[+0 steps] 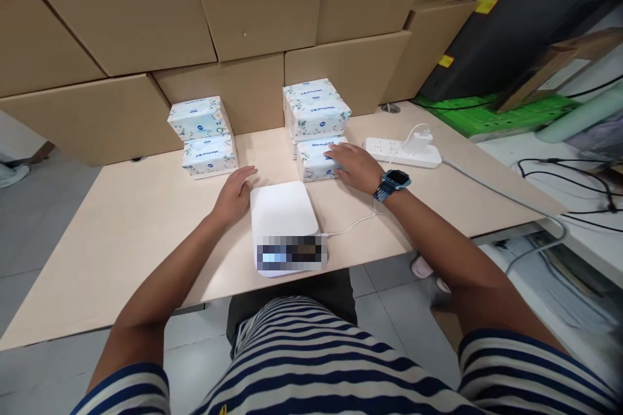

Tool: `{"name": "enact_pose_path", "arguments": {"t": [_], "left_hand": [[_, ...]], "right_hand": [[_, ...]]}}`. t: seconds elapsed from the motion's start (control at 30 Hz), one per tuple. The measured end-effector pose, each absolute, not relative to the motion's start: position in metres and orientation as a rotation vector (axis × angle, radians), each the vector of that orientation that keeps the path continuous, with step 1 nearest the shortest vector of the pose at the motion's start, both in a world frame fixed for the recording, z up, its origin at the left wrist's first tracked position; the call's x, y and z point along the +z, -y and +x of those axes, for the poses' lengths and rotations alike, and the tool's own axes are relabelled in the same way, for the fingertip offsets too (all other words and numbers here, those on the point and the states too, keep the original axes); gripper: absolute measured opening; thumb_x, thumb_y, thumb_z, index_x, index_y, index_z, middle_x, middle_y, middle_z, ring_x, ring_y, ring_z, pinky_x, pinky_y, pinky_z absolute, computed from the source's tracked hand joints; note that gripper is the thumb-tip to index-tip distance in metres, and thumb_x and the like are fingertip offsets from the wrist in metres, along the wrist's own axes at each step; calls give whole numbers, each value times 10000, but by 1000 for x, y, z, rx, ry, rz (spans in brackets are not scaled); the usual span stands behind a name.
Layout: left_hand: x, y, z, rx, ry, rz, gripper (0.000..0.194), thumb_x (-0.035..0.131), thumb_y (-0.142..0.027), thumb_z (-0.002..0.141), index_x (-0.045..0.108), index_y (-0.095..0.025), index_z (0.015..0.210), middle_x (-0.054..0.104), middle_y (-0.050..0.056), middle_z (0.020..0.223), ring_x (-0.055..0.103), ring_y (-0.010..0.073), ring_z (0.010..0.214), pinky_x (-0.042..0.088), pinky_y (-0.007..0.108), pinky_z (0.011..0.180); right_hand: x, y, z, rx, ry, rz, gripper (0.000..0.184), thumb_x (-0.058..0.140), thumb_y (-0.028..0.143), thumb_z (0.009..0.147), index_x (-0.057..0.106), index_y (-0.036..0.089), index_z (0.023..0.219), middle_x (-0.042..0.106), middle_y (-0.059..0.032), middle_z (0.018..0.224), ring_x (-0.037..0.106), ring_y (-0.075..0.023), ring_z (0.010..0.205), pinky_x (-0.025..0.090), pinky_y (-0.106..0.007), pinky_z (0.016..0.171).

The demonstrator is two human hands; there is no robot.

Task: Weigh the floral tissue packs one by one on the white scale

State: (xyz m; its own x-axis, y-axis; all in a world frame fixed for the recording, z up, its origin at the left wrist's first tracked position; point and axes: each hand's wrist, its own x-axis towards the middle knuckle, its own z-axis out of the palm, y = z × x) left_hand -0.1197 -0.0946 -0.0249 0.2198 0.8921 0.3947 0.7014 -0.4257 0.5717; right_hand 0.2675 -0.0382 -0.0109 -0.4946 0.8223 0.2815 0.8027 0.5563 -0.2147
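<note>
My left hand point(236, 195) rests at the left edge of a white kitchen scale point(281, 211), its fingers stretched out with nothing in them. A pixelated patch covers the scale's display. My right hand point(357, 165) has its fingers apart at the right side of a tissue pack point(314, 162), appearing to touch it; part of that pack is hidden behind the fingers. On top of it sits another tissue pack point(316, 110), and more packs show behind. To the left, one tissue pack point(198, 118) is stacked on another tissue pack point(210, 157).
Cardboard boxes point(253, 6) form a wall along the back of the table point(131, 227). A white power strip point(403, 152) with a plugged-in charger lies right of my right hand. A thin white cable point(351, 225) runs from the scale. The table's front edge is close to my body.
</note>
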Motion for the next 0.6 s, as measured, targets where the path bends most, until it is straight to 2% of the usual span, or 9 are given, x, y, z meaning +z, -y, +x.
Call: {"name": "enact_pose_path", "arguments": {"t": [0.13, 0.23, 0.33, 0.43, 0.5, 0.6], "left_hand": [[-43, 101, -141, 1137, -1564, 2188, 438, 434, -362, 1063, 694, -169, 1358, 696, 193, 1500, 647, 304, 1453, 461, 606, 1317], [-51, 100, -150, 1190, -1574, 2139, 415, 468, -367, 1053, 692, -189, 1354, 688, 189, 1504, 644, 310, 1454, 511, 602, 1271], [-55, 98, -154, 1238, -1588, 2070, 428, 516, -397, 1045, 681, -193, 1383, 645, 192, 1559, 595, 321, 1509, 478, 603, 1298], [-55, 98, -157, 1284, -1616, 1992, 451, 574, -439, 1037, 665, -217, 1420, 588, 181, 1625, 533, 332, 1566, 459, 603, 1309], [-54, 99, -160, 1324, -1648, 1933, 466, 605, -476, 1032, 659, -236, 1427, 574, 174, 1634, 522, 340, 1571, 483, 599, 1285], [-50, 100, -166, 1410, -1719, 1829, 468, 625, -512, 1028, 653, -253, 1417, 569, 171, 1623, 525, 348, 1561, 527, 589, 1237]], "right_hand": [[-16, 36, 272, 353, 2285, -1309, 628, 670, 299, 951, 614, 198, 1568, 505, -155, 1749, 366, -405, 1694, 307, -683, 1390], [-15, 42, 271, 504, 2149, -1335, 774, 702, 462, 950, 508, 221, 1659, 444, -162, 1784, 285, -428, 1723, 262, -710, 1391], [-22, 52, 260, 403, 1991, -1381, 903, 692, 506, 938, 365, 208, 1725, 353, -194, 1819, 205, -461, 1738, 179, -759, 1387], [-35, 66, 237, 219, 1819, -1360, 1016, 656, 517, 951, 141, 212, 1773, 126, -199, 1882, 32, -464, 1762, 111, -788, 1376], [-40, 74, 221, 139, 1778, -1294, 1038, 621, 520, 978, 12, 254, 1776, -14, -171, 1897, -43, -449, 1765, 107, -787, 1373], [-39, 77, 197, 151, 1773, -1159, 1021, 564, 518, 1020, -113, 336, 1762, -93, -115, 1899, -28, -415, 1772, 176, -758, 1376]]}}
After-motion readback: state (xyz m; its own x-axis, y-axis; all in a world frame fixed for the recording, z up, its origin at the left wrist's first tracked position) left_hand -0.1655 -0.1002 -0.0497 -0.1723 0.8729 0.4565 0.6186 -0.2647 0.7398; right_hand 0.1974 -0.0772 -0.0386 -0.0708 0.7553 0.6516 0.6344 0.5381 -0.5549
